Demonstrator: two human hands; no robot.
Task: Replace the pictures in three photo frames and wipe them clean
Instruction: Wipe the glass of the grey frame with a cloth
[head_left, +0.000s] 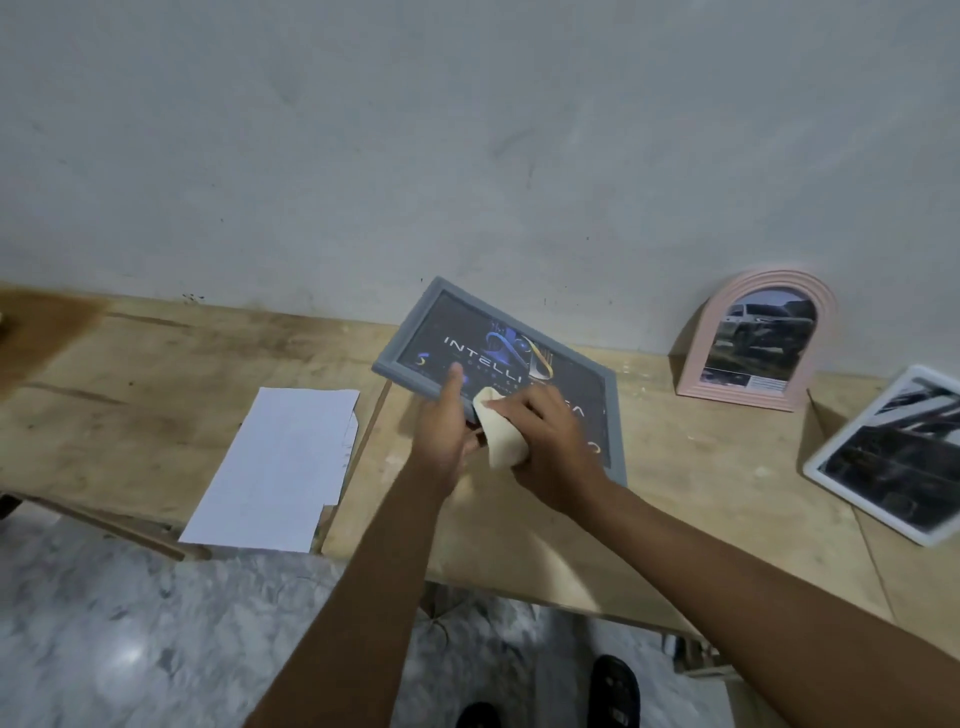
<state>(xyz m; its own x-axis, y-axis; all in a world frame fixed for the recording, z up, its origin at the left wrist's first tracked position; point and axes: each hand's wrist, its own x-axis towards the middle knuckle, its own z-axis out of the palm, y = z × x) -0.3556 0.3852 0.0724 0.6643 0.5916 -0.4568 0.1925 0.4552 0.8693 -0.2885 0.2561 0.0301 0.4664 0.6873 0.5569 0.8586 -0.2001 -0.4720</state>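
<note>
A grey rectangular photo frame (613, 395) with a dark picture is tilted up off the wooden table (156, 395). My left hand (447, 431) grips its near lower edge, thumb on the glass. My right hand (545, 441) holds a cream cloth (501, 436) against the glass. A pink arched frame (696, 358) with a car photo stands upright against the wall at the right. A white rectangular frame (821, 457) with a dark photo lies propped at the far right.
White paper sheets (275, 467) lie on the table left of my hands, near its front edge. A grey wall (467, 156) runs behind the table. Marble floor (130, 634) and dark sandals (615, 686) show below.
</note>
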